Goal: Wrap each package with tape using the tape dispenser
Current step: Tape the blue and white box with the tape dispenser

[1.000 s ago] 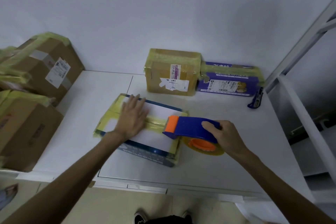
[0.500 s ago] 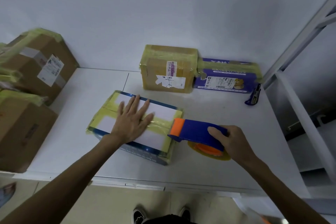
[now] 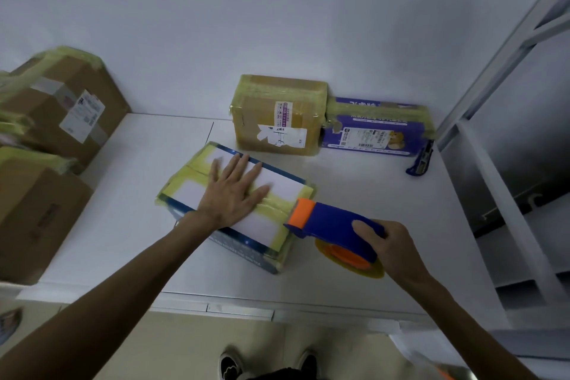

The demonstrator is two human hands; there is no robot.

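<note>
Left hand [image 3: 231, 194]: it lies flat with the fingers spread and presses on top of the flat package [image 3: 191, 194], over a strip of yellow tape.
Right hand [image 3: 391, 250]: the fingers are curled round the blue handle of the tape dispenser [image 3: 333, 222], with the thumb on top.
Tape dispenser: its orange front end touches the right edge of the package top, where the strip ends. The tape roll [image 3: 348, 262] hangs below, just beside the package.
Flat package: it has a white top and dark blue sides and lies on the white counter [image 3: 354, 194]. Yellow tape crosses it in both directions.
At the wall: a taped brown package [image 3: 277, 114] stands there, with a purple box [image 3: 370, 133] just beside it on the right, then a blue cutter [image 3: 421, 160].
Left side: two large cardboard boxes [image 3: 61, 108] with yellow tape.
</note>
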